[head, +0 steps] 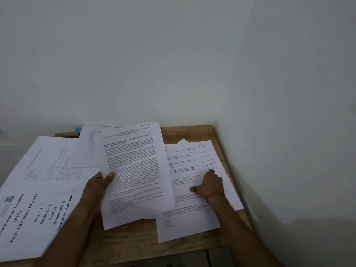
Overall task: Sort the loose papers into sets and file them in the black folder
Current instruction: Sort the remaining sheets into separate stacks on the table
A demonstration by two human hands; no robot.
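Observation:
My left hand (100, 183) grips a printed sheet marked "Section - 1" (134, 170) by its left edge, thumb on top, lifting it above the wooden table (188, 132). My right hand (209, 185) rests on a spread pile of printed pages (189, 214) at the right, its fingers bent over the top sheet. A cover page titled "Test of Reasoning & Computer Aptitude" (38, 214) lies at the left. More sheets (48, 160) lie behind it. No black folder is in view.
White walls close the table in at the back and right. A small blue object (78, 129) peeks out behind the papers at the back left. Bare wood shows at the table's front edge (134, 247) and back right corner.

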